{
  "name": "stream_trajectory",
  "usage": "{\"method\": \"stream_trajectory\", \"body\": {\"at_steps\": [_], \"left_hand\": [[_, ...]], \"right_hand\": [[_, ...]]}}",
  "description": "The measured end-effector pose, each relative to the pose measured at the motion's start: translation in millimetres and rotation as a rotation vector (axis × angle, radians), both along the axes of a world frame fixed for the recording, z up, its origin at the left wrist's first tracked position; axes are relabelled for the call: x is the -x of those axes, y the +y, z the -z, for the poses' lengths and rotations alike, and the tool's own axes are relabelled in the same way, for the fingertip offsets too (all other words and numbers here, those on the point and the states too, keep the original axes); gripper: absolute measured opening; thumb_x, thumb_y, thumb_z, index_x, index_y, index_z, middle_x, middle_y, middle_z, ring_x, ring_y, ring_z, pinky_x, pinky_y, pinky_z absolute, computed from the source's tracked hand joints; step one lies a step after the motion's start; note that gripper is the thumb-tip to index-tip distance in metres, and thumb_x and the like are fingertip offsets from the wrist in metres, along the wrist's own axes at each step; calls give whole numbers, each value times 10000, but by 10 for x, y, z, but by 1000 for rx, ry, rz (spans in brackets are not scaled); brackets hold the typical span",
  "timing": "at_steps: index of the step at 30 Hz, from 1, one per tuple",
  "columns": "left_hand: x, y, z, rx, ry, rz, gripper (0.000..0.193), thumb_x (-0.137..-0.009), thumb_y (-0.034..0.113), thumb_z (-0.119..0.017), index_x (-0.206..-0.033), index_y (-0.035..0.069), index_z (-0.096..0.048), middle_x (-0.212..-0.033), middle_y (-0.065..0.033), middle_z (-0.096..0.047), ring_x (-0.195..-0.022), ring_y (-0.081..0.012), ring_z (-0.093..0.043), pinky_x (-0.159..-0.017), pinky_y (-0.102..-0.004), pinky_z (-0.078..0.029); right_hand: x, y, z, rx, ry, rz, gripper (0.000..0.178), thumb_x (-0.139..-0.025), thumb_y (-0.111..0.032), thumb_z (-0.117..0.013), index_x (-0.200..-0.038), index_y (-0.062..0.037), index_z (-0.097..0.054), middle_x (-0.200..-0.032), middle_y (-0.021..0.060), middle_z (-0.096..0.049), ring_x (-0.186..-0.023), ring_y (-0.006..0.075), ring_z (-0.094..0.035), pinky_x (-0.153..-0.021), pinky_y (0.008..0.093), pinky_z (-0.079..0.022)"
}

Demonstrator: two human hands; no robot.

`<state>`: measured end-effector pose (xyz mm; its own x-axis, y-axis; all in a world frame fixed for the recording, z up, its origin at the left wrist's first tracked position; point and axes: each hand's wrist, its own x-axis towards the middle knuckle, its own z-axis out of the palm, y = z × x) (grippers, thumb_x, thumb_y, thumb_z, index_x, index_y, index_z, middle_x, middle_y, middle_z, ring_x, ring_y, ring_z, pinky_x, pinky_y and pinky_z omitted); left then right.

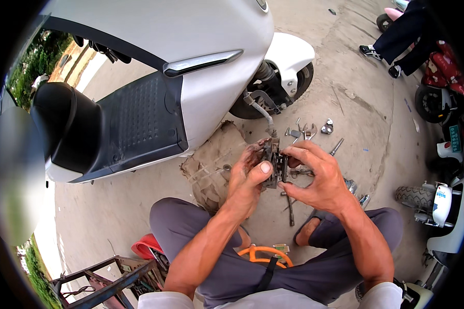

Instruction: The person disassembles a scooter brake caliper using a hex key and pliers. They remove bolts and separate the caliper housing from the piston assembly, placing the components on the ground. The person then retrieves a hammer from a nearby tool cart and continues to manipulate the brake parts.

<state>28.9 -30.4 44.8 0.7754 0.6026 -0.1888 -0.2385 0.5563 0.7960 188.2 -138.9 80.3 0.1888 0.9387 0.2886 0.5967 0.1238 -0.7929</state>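
A dark, dirty brake caliper (274,160) is held upright between my two hands, above the ground and between my knees. My left hand (242,177) is closed round its left side, thumb across the near face, with dark grime on the fingers. On the caliper's right edge, the thumb and fingers of my right hand (319,175) pinch a thin black plate-like part. Whether that part is loose or seated cannot be seen. A grey hose (263,112) runs from the caliper's top toward the front wheel (307,82) of a white scooter (227,56).
Wrenches (309,133), small metal parts (327,126) and a socket tool (291,211) lie on the concrete. Torn cardboard (206,159) is left of my hands. Parked scooters (451,201) line the right side; a person (407,44) stands there. A metal-framed rack (121,288) stands lower left.
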Motion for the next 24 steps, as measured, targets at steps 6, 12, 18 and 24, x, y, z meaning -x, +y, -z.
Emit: {"method": "stream_trajectory", "body": {"at_steps": [6, 12, 18, 24], "left_hand": [[3, 9, 37, -31, 10, -1, 803, -836, 343, -754, -1432, -55, -393, -1298, -139, -561, -1193, -200, -563, -1040, -350, -449], [0, 2, -21, -16, -15, -12, 791, -831, 343, -769, -1416, -54, -414, -1301, -139, -561, -1226, -208, -537, -1069, -352, -420], [4, -3, 2, -45, 14, -2, 790, -832, 353, -757, -1419, -50, -414, -1309, -138, -556, -1222, -206, -538, -1059, -344, -423], [39, 42, -27, 6, 28, -33, 807, -807, 398, -763, -1399, -46, -443, -1293, -115, -548, -1205, -190, -526, -1047, -335, -417]], "right_hand": [[-4, 2, 5, 18, 11, 23, 577, -701, -59, -834, -1234, -17, -617, -1115, 127, -625, -919, 243, -684, -821, 326, -575], [-19, 11, 28, -20, 80, 9, 608, -667, -11, -840, -1234, -4, -619, -1130, 135, -638, -918, 235, -695, -825, 320, -585], [-19, -18, 13, 28, 57, 33, 563, -701, -57, -829, -1226, -17, -629, -1091, 127, -653, -944, 253, -685, -834, 337, -570], [-201, -57, -67, 31, 47, -32, 557, -698, -53, -841, -1220, -16, -649, -1135, 133, -662, -951, 235, -685, -846, 332, -571]]}}
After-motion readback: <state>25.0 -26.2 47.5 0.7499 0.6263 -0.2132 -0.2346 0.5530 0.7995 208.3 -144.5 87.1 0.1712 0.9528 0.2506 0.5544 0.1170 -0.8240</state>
